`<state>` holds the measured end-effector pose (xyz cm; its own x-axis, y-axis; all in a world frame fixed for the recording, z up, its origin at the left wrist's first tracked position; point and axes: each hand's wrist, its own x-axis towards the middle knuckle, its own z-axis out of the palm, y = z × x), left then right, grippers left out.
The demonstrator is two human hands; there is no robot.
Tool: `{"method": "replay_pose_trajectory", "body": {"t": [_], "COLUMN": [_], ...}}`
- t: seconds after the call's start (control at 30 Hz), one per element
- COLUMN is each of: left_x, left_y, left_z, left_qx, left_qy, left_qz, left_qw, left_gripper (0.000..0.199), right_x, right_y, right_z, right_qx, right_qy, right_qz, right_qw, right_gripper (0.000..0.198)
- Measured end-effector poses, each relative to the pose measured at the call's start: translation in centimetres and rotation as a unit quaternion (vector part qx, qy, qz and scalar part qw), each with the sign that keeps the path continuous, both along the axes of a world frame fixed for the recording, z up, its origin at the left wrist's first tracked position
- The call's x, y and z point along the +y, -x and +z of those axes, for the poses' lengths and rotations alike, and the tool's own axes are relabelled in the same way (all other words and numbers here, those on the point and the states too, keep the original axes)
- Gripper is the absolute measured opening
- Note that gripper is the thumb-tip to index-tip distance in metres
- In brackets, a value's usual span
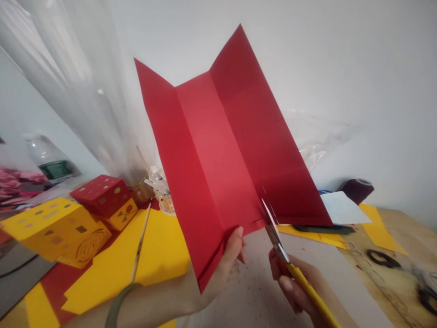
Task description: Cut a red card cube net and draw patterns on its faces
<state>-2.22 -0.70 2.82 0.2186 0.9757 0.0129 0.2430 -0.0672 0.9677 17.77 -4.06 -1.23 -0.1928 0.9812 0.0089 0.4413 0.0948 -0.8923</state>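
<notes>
A large sheet of red card (211,141), creased lengthwise into three panels, is held up in front of me. My left hand (234,248) pinches its lower edge near the left crease, thumb on the near face. A narrow strip along that lower edge is folded. In my right hand (297,282) are yellow-handled scissors (285,257), pointing up. Their blades are parted around the card at the lower end of the right crease, where a short slit shows. Part of the lower blade is hidden behind the card.
Yellow card sheets (153,259) and a thin brush-like stick (141,241) lie at left, beside a yellow box (58,228) and a red-topped box (102,196). Black-handled scissors (384,258) and a clear ruler (375,282) lie at right. A plastic bottle (51,157) stands far left.
</notes>
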Motion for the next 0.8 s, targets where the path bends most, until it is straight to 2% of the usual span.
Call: {"method": "replay_pose_trajectory", "body": {"t": [0.13,0.43,0.57,0.7,0.8], "left_x": [0.1,0.1,0.0,0.1,0.4], "left_y": [0.0,0.0,0.1,0.1,0.0], "left_z": [0.1,-0.4,0.1,1.0,1.2], "left_qx": [0.012,0.002,0.008,0.004,-0.031], "left_qy": [0.002,-0.007,-0.008,-0.029,-0.051], "left_qz": [0.004,-0.001,0.006,0.017,0.019], "left_qw": [1.0,1.0,1.0,0.999,0.998], "left_gripper": [0.054,0.056,0.054,0.051,0.05], "right_x": [0.0,-0.1,0.1,0.4,0.5], "right_y": [-0.1,0.0,0.3,0.5,0.4], "right_z": [0.0,-0.1,0.0,0.0,-0.2], "right_qx": [-0.002,0.013,0.022,0.052,0.055], "right_qy": [0.017,0.007,-0.014,0.012,0.01], "right_qz": [0.008,0.001,-0.001,0.0,0.013], "right_qw": [1.0,1.0,1.0,0.999,0.998], "right_gripper": [0.059,0.06,0.06,0.07,0.069]}}
